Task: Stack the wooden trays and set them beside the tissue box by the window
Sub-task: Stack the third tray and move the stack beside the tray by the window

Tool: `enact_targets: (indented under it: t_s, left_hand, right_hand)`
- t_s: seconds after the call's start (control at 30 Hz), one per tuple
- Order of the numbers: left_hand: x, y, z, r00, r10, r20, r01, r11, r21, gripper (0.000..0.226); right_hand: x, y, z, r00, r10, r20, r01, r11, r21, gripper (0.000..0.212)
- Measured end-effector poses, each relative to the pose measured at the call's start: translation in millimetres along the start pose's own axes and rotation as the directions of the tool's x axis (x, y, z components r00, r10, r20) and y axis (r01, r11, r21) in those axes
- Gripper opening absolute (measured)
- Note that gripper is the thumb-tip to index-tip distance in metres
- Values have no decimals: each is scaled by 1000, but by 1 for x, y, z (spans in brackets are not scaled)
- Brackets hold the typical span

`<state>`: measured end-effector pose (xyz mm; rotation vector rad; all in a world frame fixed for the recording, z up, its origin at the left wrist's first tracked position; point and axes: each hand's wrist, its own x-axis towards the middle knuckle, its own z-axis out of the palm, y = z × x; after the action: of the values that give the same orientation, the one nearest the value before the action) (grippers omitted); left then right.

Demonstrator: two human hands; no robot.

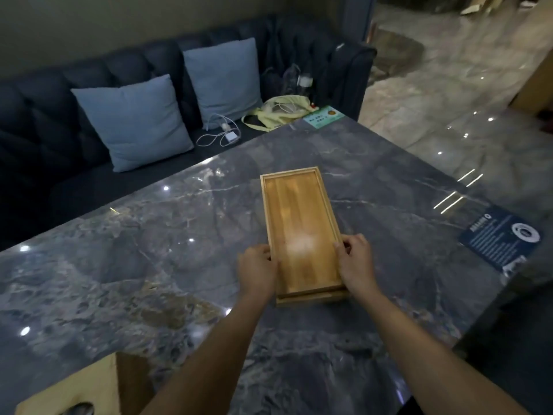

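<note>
Two long wooden trays [300,223] lie stacked on the dark marble table [149,265], the upper one resting on the lower with edges nearly matched. My left hand [257,269] grips the left rim near the close end. My right hand [356,263] grips the right rim opposite it. A light wooden box [89,387], perhaps the tissue box, shows at the bottom left corner. No window is in view.
A dark blue sofa [45,121] with two pale blue cushions [134,121] runs along the table's far left side. A white charger with cable [221,136] and a yellow bag [278,113] lie on it. A green card [323,116] and a blue card [502,238] sit on the table.
</note>
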<state>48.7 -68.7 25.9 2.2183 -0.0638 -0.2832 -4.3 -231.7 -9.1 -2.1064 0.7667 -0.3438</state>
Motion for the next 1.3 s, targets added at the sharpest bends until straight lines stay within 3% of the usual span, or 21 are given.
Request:
enact_targets:
  t_s: [0.2,0.33,0.43,0.6,0.73,0.87,1.0,1.1,1.2,1.3]
  left_hand:
    - [-4,-17,10,997,77,11,-77,982,174,17]
    - [-9,-24,7,983,165,80,-174,977,124,35]
    - [-20,-36,-3,964,234,130,-232,972,-31,47]
    - [-35,-58,-5,901,312,303,-362,923,127,39]
    - [-36,-62,1,898,331,290,-398,892,214,25]
    - [-38,-62,4,904,338,261,-405,872,276,26]
    - [-42,-62,6,918,337,209,-388,875,289,29]
    - [-44,-60,7,925,321,206,-372,876,308,29]
    - [-45,-60,7,921,323,218,-381,864,329,27]
    - [-48,-60,5,921,324,215,-381,863,333,24]
  right_hand:
    - [-7,14,7,1000,11,-25,-12,1000,-24,18]
    - [-5,15,-1,1000,3,27,-4,1000,12,34]
    - [-17,19,-14,989,-145,40,143,988,59,39]
    - [-46,43,-32,909,-370,194,385,922,-49,41]
    - [-54,56,-35,865,-467,184,494,856,-151,38]
    - [-52,60,-31,815,-565,129,579,793,-189,27]
    - [-52,67,-26,805,-577,137,593,769,-240,36]
    - [-52,68,-24,770,-631,92,628,727,-277,19]
    - [-56,70,-24,744,-663,84,654,698,-290,55]
    - [-57,72,-25,730,-676,102,672,681,-291,58]
